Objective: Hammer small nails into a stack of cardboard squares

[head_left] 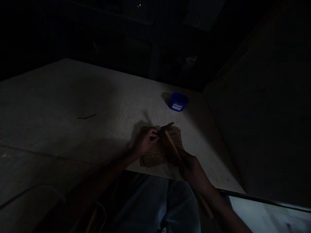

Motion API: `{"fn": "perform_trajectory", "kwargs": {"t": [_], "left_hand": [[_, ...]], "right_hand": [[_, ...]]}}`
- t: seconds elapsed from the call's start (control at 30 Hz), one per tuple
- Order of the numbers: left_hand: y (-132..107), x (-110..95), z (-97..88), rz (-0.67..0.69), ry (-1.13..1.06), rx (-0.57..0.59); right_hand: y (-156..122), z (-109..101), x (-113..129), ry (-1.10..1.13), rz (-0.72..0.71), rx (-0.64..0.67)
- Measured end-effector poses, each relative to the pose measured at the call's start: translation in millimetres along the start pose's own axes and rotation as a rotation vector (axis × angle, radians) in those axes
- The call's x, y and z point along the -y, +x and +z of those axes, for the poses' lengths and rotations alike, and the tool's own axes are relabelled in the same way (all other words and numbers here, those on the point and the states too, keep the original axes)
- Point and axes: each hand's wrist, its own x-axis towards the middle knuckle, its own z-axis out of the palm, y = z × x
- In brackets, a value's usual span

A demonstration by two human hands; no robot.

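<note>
A hammer with a long pale wooden handle (173, 144) and a dark, pointed metal head (167, 128) is gripped in my right hand (190, 166). The handle's butt end sticks out below that hand, toward my lap. My left hand (145, 141) is closed, its fingertips pinched close beside the hammer head. What those fingers hold is too dark to make out. Beneath both hands lies a brown, ribbed pad (155, 157) that looks like layered corrugated cardboard, partly covered by them.
On the pale tabletop (116, 97), a blue plastic container (179, 102) with a white label stands beyond the pad. A thin dark strip (86, 116) lies at the left. A dark panel (262, 123) rises along the right side. The scene is very dim.
</note>
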Motion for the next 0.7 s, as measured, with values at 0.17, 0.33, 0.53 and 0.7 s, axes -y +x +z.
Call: {"fn": "perform_trajectory", "kwargs": {"t": [0.17, 0.33, 0.53, 0.7], "left_hand": [[-0.2, 1.4, 0.7, 0.027, 0.026, 0.012], [-1.3, 3.3, 0.2, 0.087, 0.050, 0.009], [4.1, 0.2, -3.2, 0.152, 0.118, 0.106], [12.8, -6.4, -5.4, 0.221, 0.262, 0.189]], "right_hand": [[-10.5, 2.0, -3.6, 0.211, 0.034, -0.125], [-17.2, 6.8, -11.7, 0.405, 0.112, -0.239], [-7.2, 12.5, -17.5, 0.551, 0.096, -0.325], [14.7, 19.4, -12.1, 0.659, 0.023, -0.401]]}}
